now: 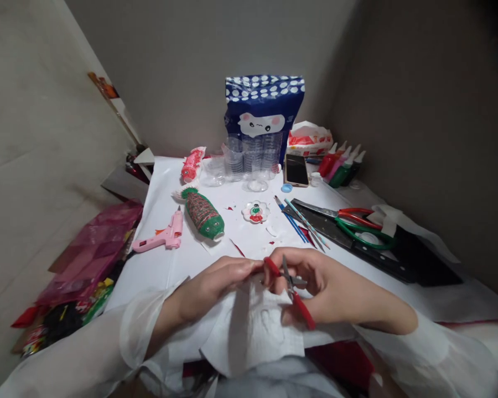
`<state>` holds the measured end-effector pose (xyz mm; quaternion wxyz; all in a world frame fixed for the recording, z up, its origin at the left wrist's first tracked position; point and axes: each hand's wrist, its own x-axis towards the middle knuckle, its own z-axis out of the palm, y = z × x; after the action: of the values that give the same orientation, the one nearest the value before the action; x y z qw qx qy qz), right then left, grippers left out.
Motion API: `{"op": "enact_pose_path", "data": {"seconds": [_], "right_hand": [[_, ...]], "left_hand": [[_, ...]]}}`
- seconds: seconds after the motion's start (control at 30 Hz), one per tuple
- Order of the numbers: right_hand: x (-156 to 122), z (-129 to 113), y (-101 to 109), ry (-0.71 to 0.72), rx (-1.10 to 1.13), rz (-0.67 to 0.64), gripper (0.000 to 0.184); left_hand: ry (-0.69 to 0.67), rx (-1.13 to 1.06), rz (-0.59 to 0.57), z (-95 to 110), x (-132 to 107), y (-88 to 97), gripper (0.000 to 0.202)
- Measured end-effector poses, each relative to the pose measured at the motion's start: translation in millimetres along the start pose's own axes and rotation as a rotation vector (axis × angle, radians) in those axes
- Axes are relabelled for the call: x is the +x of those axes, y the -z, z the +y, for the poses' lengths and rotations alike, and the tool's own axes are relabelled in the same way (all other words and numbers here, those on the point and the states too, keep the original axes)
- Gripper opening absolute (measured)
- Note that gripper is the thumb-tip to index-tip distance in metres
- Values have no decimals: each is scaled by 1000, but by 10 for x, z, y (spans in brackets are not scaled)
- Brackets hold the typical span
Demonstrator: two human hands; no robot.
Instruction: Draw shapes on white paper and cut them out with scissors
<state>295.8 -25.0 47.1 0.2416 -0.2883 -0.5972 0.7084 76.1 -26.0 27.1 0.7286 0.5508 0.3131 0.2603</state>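
Grey walls [199,50] (dimly lit) corner a white table [166,265].

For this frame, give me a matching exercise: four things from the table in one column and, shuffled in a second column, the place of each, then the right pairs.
Things:
1. pink plastic glue gun
2. small red-handled scissors
3. phone with a dark screen
4. green painted fish-shaped bottle

Places:
A. in the right hand
B. flat before the blue dotted bag
C. at the table's left edge
D. between the glue gun and the small flower-shaped paint palette

Pairs: 1-C, 2-A, 3-B, 4-D
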Motion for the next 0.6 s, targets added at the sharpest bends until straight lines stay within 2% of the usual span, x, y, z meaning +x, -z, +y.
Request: {"op": "enact_pose_path", "data": {"seconds": [0.1,0.23,0.3,0.4,0.53,0.6], "right_hand": [[-31,-5,53,-20,-10,28,36],[-30,70,47,-61,73,103,40],[-12,122,35,-73,139,138,44],[4,186,23,-46,205,185,48],[-3,226,8,12,218,223,43],[-8,230,-7,14,219,237,43]], "left_hand": [[79,36,110,56,2,-6,37],[309,44,-4,145,-13,-55,30],[399,14,-21,174,-26,-75,24],[428,-8,51,185,-50,-69,22],[428,89,130,165,-79,-26,18],[455,50,159,159,-83,-20,18]]}}
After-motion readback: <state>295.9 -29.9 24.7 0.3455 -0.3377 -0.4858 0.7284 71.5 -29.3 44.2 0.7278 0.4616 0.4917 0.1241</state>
